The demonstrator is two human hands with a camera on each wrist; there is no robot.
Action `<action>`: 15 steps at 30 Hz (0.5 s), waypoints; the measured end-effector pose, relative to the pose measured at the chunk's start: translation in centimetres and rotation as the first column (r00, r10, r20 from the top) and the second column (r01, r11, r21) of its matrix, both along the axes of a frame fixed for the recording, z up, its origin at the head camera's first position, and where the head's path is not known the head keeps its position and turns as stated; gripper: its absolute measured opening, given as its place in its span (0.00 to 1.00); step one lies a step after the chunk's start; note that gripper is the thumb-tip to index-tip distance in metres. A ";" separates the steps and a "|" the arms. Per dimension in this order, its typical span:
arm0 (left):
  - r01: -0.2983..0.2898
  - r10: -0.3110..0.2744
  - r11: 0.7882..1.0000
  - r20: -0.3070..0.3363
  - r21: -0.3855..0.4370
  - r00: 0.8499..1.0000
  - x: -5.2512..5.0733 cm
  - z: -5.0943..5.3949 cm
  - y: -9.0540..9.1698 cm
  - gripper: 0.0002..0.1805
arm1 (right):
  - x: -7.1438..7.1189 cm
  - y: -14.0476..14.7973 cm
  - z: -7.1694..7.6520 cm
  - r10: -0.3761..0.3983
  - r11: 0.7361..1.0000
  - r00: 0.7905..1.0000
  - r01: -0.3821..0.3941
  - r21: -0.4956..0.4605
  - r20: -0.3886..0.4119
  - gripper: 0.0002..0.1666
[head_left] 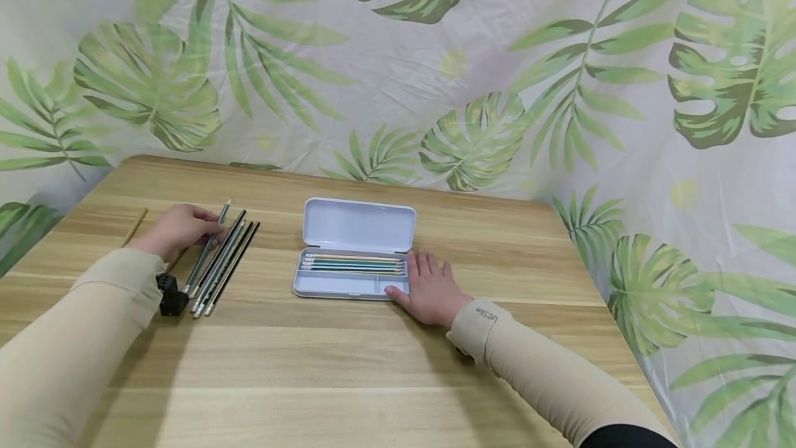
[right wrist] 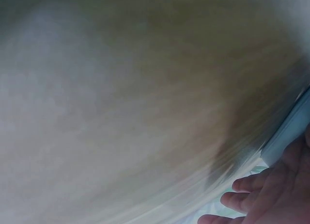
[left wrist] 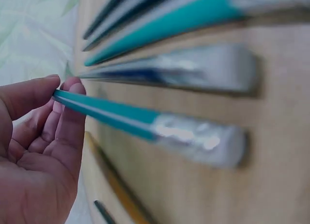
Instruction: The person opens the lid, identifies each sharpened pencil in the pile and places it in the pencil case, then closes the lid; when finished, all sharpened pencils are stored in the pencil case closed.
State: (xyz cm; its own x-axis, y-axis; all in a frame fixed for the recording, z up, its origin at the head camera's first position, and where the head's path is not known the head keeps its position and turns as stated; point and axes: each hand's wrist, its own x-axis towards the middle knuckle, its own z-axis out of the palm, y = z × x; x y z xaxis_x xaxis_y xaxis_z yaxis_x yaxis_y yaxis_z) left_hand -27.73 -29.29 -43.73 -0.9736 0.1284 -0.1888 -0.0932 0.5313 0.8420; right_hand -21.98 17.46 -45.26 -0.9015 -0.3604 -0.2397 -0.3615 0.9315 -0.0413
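In the head view, my left hand [head_left: 182, 228] is at the left of the table, pinching a teal pencil [left wrist: 111, 116] between thumb and fingertips. That pencil slants, its silver ferrule and white eraser end toward me. Just right of it lies a loose bundle of dark and teal pencils [head_left: 233, 269]. An opened white pencil case [head_left: 359, 225] stands mid-table, lid raised at the back. Several pencils [head_left: 353, 264] lie side by side in its rear compartment. My right hand [head_left: 432, 290], fingers spread, rests against the case's right end, thumb at the front corner.
A yellow-brown stick or pencil [head_left: 135, 225] lies beyond my left wrist, partly hidden by the hand. The wooden table [head_left: 348, 372] ends at a leaf-patterned curtain [head_left: 398, 75] behind it. A small dividing wall splits off the case's front right compartment.
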 end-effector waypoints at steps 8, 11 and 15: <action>0.027 -0.034 0.994 0.063 0.109 0.997 -0.3 1.5 0.4 0.29 | -0.1 0.0 0.0 -0.005 1.000 1.000 0.005 -0.005 0.007 0.57; 0.039 -0.047 0.993 0.067 0.109 0.997 -0.5 1.9 0.5 0.29 | -0.1 0.0 -0.1 0.000 1.000 1.000 0.000 -0.009 0.001 0.57; 0.062 -0.069 0.990 0.059 0.123 0.996 -0.8 2.5 0.9 0.28 | 0.0 0.0 0.0 0.001 1.000 1.000 -0.002 -0.019 -0.011 0.57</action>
State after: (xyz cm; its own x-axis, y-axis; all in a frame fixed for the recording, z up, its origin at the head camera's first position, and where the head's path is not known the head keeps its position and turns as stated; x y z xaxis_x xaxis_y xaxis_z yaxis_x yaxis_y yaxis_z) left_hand -28.55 -28.39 -41.20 -0.9489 0.2173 -0.2288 -0.1165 0.4324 0.8941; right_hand -21.96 17.44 -45.30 -0.9034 -0.3661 -0.2232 -0.3634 0.9300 -0.0547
